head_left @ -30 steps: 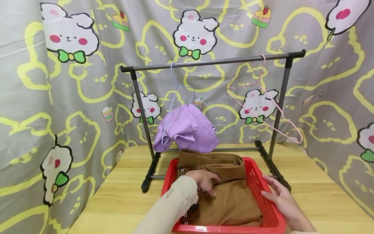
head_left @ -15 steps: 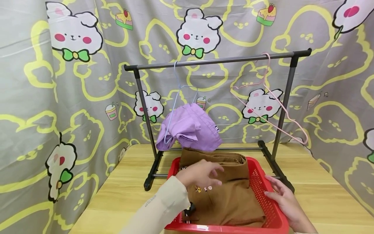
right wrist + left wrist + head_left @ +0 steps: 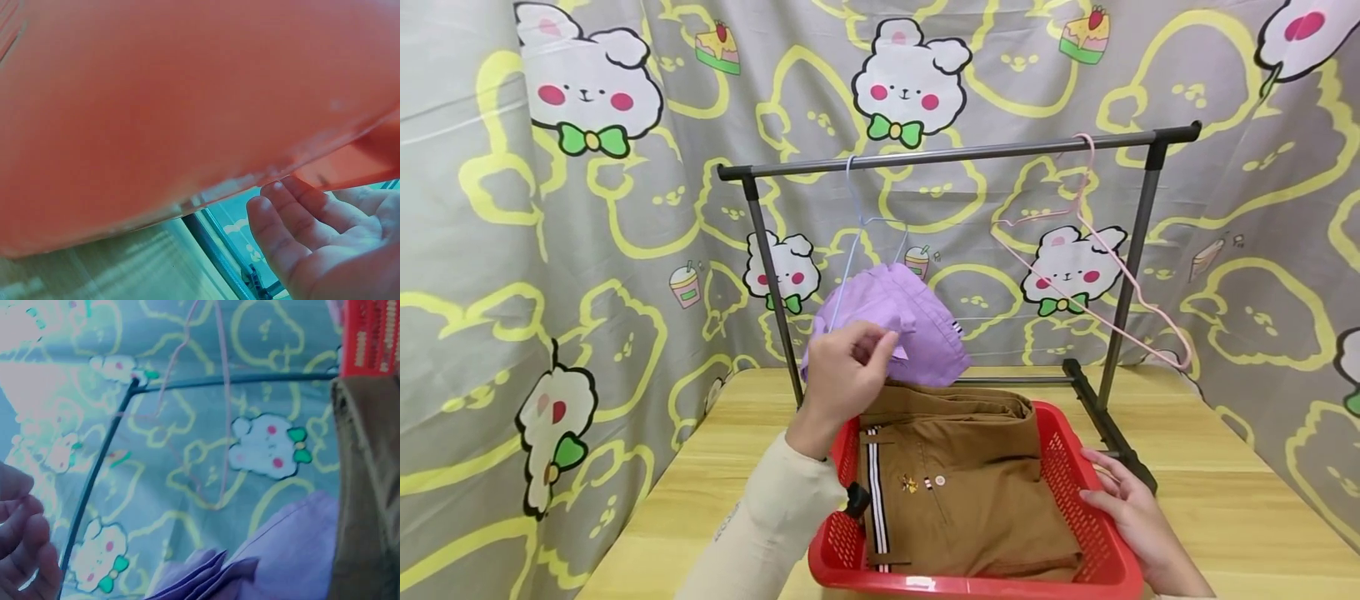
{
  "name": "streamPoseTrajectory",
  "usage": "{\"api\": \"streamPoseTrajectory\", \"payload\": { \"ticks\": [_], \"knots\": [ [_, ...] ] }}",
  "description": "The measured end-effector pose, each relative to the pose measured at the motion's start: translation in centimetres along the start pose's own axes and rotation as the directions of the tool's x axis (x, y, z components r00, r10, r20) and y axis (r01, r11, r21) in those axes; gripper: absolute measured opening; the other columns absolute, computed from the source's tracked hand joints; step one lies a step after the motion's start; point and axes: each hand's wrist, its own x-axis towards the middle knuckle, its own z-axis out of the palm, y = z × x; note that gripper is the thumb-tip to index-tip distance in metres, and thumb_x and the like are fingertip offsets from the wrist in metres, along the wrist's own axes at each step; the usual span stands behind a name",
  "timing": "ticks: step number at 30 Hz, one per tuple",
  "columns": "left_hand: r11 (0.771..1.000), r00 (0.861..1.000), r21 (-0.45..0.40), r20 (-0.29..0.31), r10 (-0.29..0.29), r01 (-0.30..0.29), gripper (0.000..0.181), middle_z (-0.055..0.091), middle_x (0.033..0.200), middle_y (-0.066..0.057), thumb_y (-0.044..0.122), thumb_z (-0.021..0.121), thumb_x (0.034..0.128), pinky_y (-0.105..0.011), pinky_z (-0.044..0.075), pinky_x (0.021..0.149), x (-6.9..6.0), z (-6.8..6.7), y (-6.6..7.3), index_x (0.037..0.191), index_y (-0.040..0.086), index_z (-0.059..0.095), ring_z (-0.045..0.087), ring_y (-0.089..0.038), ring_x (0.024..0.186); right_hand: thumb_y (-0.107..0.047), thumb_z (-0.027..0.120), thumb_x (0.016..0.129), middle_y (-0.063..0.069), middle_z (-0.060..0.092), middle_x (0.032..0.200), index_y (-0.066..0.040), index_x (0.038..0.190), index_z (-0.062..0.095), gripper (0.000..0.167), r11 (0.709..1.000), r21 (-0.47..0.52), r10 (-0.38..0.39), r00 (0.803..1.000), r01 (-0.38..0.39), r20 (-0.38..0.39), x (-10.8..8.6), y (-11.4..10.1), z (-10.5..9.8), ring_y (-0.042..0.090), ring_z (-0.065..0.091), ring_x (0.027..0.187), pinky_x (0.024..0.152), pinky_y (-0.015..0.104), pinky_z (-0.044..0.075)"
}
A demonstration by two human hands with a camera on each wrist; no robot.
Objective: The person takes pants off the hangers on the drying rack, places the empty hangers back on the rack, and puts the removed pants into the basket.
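A red basket [image 3: 1093,521] holds folded brown trousers [image 3: 985,508] with a striped side band. Above the basket's left rear part is my left hand [image 3: 842,375], in front of a bunched purple garment [image 3: 921,333] on a blue hanger [image 3: 848,196]. Its fingers curl with nothing visible between them; the left wrist view shows this hand [image 3: 25,531] apart from the purple cloth [image 3: 284,550]. My right hand [image 3: 1138,517] rests against the basket's right side, and in the right wrist view its fairly straight fingers [image 3: 300,215] touch the basket's edge.
A dark metal rack [image 3: 985,152] stands behind the basket on a wooden table [image 3: 662,508]. From the rack's right part hangs a bare pink hanger [image 3: 1108,250]. A patterned curtain [image 3: 625,333] surrounds the table at the back and sides.
My left hand has risen from over the trousers to in front of the purple garment, uncovering the striped band. My right hand stays at the basket's side.
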Motion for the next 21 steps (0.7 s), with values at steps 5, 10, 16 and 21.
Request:
{"api": "streamPoseTrajectory", "payload": {
  "ticks": [5,10,16,21],
  "knots": [
    [0.986,0.979,0.09,-0.159,-0.125,0.14,0.011,0.057,0.055,-0.003,0.009,0.071,0.0818,-0.027,0.043,0.049,0.3,-1.5,-0.7,0.075,0.001,0.068,0.053,-0.014,0.049,0.003,0.054,0.094,-0.012,0.066,0.108,-0.026,0.131,0.048,0.047,1.0,0.003,-0.008,1.0,0.008,0.009,0.0,-0.1,0.0,0.019,0.066,0.092,0.069,0.045,0.057],
    [0.927,0.931,0.158,-0.198,-0.306,0.339,0.022,0.059,0.075,-0.013,0.015,0.072,0.0818,-0.04,0.044,0.064,0.2,-2.0,-1.6,0.093,-0.002,0.062,0.056,-0.027,0.068,0.002,0.053,0.095,-0.012,0.066,0.109,-0.028,0.13,0.049,0.047,1.0,0.01,-0.009,1.0,0.008,0.014,0.0,-0.1,-0.1,0.019,0.066,0.093,0.07,0.045,0.057],
    [0.83,0.858,0.22,-0.09,-0.506,0.512,0.033,0.063,0.088,-0.016,0.024,0.07,0.0846,-0.047,0.042,0.078,-0.1,-2.2,-2.5,0.102,-0.002,0.06,0.057,-0.036,0.086,0.003,0.053,0.095,-0.012,0.066,0.109,-0.031,0.127,0.051,0.047,1.0,0.022,-0.016,1.0,0.016,0.023,-0.1,0.0,-0.2,0.019,0.066,0.092,0.069,0.044,0.057],
    [0.8,0.831,0.238,-0.061,-0.553,0.55,0.026,0.064,0.082,-0.012,0.025,0.069,0.0859,-0.045,0.044,0.076,-0.3,-2.2,-3.2,0.093,0.0,0.064,0.059,-0.032,0.081,0.004,0.052,0.094,-0.01,0.066,0.109,-0.031,0.127,0.051,0.048,0.999,0.028,-0.026,0.999,0.024,0.041,-0.1,0.1,-0.1,0.02,0.066,0.092,0.069,0.044,0.057]
  ]
}}
